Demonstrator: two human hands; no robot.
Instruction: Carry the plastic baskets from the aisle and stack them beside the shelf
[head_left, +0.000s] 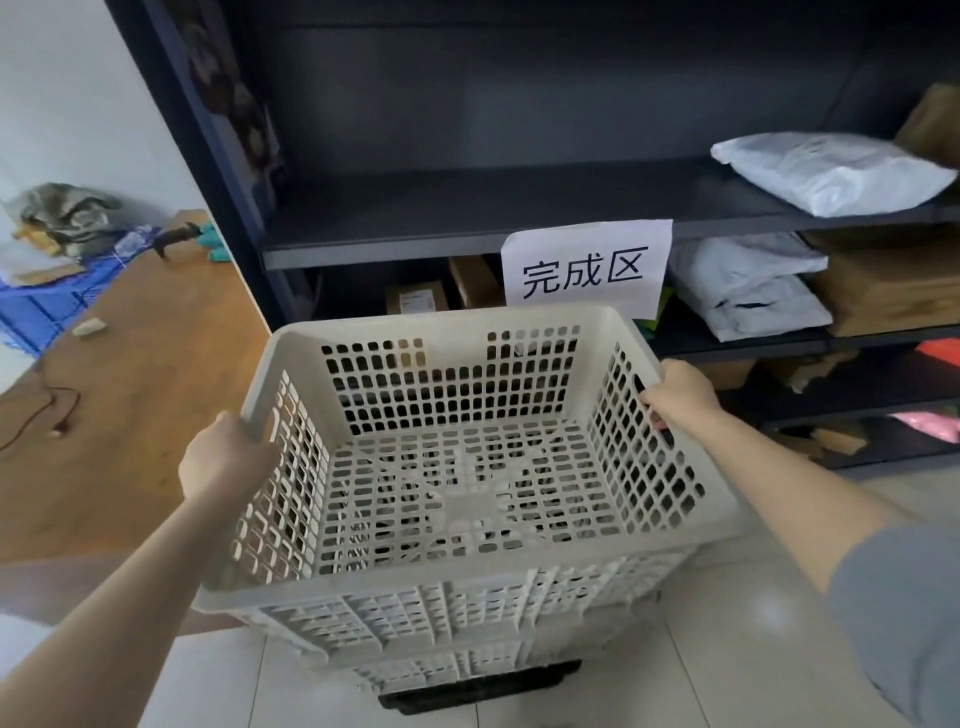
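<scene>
A white perforated plastic basket (457, 467) fills the middle of the view, empty inside. My left hand (223, 457) grips its left rim and my right hand (680, 392) grips its right rim, fingers through the holes. Under it sit more white baskets (441, 649) nested in a stack, with a black basket (478, 688) at the bottom on the tiled floor. The dark metal shelf (467, 228) stands right behind the stack.
A paper sign (587, 267) hangs from the shelf edge. White parcels (831, 171) and cardboard boxes (893, 291) lie on the shelves at right. A wooden table (135, 384) stands at left, holding a blue crate (41, 306) and clutter.
</scene>
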